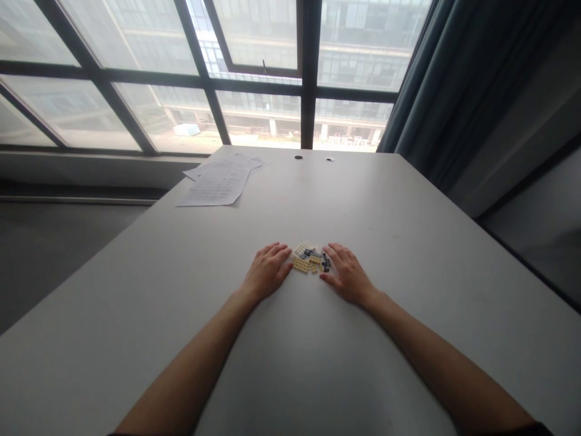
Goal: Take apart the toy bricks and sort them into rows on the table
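White tabletop (336,206) bears papers (218,183) beyond bricks (301,264) flanked by unclenched left hand (267,269) and right hand (348,274).

the print on the paper sheets (218,184) is too small to read.

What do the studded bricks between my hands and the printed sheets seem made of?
Studded bricks: probably hard molded plastic, given the regular studs; too small here to judge gloss. Printed sheets: most likely matte paper, thin and white without glare.
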Demonstrator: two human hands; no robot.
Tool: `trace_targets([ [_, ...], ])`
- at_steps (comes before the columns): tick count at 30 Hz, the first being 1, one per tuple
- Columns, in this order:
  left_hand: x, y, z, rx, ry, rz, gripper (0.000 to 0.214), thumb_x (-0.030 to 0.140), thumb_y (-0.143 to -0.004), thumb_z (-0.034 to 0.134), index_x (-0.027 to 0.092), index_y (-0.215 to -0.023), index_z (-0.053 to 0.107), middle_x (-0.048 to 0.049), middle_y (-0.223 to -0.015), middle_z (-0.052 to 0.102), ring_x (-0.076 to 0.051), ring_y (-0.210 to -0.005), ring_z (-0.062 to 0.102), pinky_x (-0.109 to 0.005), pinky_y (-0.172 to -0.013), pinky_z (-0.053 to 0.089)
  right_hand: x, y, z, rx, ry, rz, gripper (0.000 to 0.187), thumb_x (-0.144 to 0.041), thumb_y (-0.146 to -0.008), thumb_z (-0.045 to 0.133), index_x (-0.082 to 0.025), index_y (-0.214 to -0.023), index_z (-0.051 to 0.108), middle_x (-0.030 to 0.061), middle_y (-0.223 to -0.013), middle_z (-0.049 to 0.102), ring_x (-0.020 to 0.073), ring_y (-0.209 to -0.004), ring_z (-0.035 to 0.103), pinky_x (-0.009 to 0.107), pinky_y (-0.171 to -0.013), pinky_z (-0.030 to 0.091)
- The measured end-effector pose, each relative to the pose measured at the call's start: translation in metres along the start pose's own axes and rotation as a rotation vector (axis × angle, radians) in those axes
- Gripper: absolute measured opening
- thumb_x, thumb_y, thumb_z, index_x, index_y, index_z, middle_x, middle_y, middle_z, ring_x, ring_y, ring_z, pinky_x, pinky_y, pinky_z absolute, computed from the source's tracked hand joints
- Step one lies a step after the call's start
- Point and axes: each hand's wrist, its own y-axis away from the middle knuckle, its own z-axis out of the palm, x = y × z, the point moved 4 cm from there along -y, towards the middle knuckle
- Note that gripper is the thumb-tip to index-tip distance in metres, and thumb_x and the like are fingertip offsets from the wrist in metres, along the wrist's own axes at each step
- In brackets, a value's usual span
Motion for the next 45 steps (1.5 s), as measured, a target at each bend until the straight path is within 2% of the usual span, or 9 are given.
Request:
trace_targets([
  [6, -0.002, -0.002, 0.002, 0.033, 0.007, -0.005, 0.03, 0.031, -0.088, 0.048, 0.025, -0.112, 0.064, -0.0055, -0.12, 0.063, -0.025, -0.118, 0.051, -0.042, -0.102, 0.038, -0.011, 0.024, -0.013, 0.106, -0.079, 0.023, 0.048, -0.035, -0.086, 0.054, -0.015, -0.13, 0.048, 0.0144, -0.133, 0.049, 0.0272, -0.126, 0.04, 0.045, -0.107, 0.032],
  [14, 0.006, 0.001, -0.007, 0.119, 0.007, 0.021, 0.024, 0.031, -0.086, 0.051, 0.022, -0.103, 0.066, -0.0071, -0.116, 0.063, -0.024, -0.114, 0.051, -0.043, -0.099, 0.038, -0.016, 0.026, -0.014, 0.15, -0.06, 0.075, 0.031, -0.03, -0.086, 0.055, -0.018, -0.114, 0.059, 0.0127, -0.126, 0.054, 0.0269, -0.122, 0.043, 0.044, -0.105, 0.032],
  [22, 0.02, 0.01, -0.012, 0.052, -0.025, 0.224, 0.016, 0.027, -0.087, 0.053, 0.024, -0.083, 0.069, -0.0047, -0.105, 0.066, -0.023, -0.106, 0.052, -0.04, -0.094, 0.038, -0.019, 0.027, -0.015, 0.188, -0.056, 0.055, 0.026, -0.029, -0.087, 0.054, -0.018, -0.109, 0.062, 0.0115, -0.122, 0.057, 0.026, -0.12, 0.044, 0.041, -0.102, 0.034],
  [27, 0.021, 0.013, -0.011, 0.021, -0.045, 0.201, 0.017, 0.031, -0.086, 0.057, 0.024, -0.098, 0.067, -0.006, -0.107, 0.065, -0.024, -0.103, 0.052, -0.042, -0.092, 0.038, -0.019, 0.026, -0.015, 0.195, -0.061, 0.045, 0.025, -0.027, -0.087, 0.055, -0.018, -0.109, 0.062, 0.0108, -0.122, 0.057, 0.0253, -0.12, 0.044, 0.041, -0.103, 0.034],
  [31, 0.024, 0.014, -0.01, -0.006, -0.031, 0.172, 0.016, 0.029, -0.089, 0.052, 0.023, -0.091, 0.067, -0.0058, -0.102, 0.065, -0.024, -0.102, 0.052, -0.041, -0.09, 0.038, -0.021, 0.026, -0.016, 0.215, -0.105, 0.062, 0.023, -0.027, -0.086, 0.056, -0.019, -0.106, 0.064, 0.0106, -0.12, 0.058, 0.0261, -0.118, 0.046, 0.042, -0.102, 0.035],
  [34, 0.032, 0.02, -0.013, -0.017, 0.03, 0.189, 0.015, 0.026, -0.091, 0.05, 0.021, -0.092, 0.064, -0.006, -0.099, 0.065, -0.023, -0.1, 0.052, -0.04, -0.09, 0.039, -0.029, 0.025, -0.017, 0.208, -0.25, 0.083, 0.024, -0.026, -0.084, 0.058, -0.019, -0.106, 0.064, 0.0104, -0.114, 0.061, 0.0252, -0.109, 0.052, 0.042, -0.097, 0.04],
  [39, 0.049, 0.034, -0.029, 0.028, 0.289, 0.187, 0.016, 0.026, -0.092, 0.047, 0.019, -0.093, 0.062, -0.0054, -0.086, 0.066, -0.018, -0.087, 0.057, -0.032, -0.082, 0.046, -0.054, 0.022, -0.008, 0.047, -0.682, 0.213, 0.024, -0.027, -0.082, 0.059, -0.02, -0.104, 0.067, 0.0034, -0.082, 0.067, 0.0162, -0.07, 0.059, 0.03, -0.07, 0.048],
  [42, 0.052, 0.04, -0.038, 0.113, 0.496, 0.039, 0.014, 0.03, -0.089, 0.054, 0.02, -0.088, 0.064, -0.0041, -0.083, 0.068, -0.016, -0.08, 0.061, -0.028, -0.076, 0.049, -0.066, 0.026, 0.0, -0.037, -0.946, 0.34, 0.017, -0.029, -0.081, 0.061, -0.018, -0.088, 0.071, 0.001, -0.065, 0.064, 0.0145, -0.06, 0.058, 0.027, -0.062, 0.047],
  [45, 0.049, 0.042, -0.041, 0.183, 0.726, -0.205, 0.014, 0.032, -0.082, 0.064, 0.018, -0.084, 0.066, -0.0023, -0.077, 0.069, -0.014, -0.07, 0.063, -0.026, -0.068, 0.051, -0.081, 0.032, 0.009, -0.156, -1.268, 0.442, 0.029, -0.042, -0.081, 0.061, -0.014, -0.085, 0.071, 0.0035, -0.067, 0.065, 0.0139, -0.056, 0.059, 0.027, -0.057, 0.048],
])
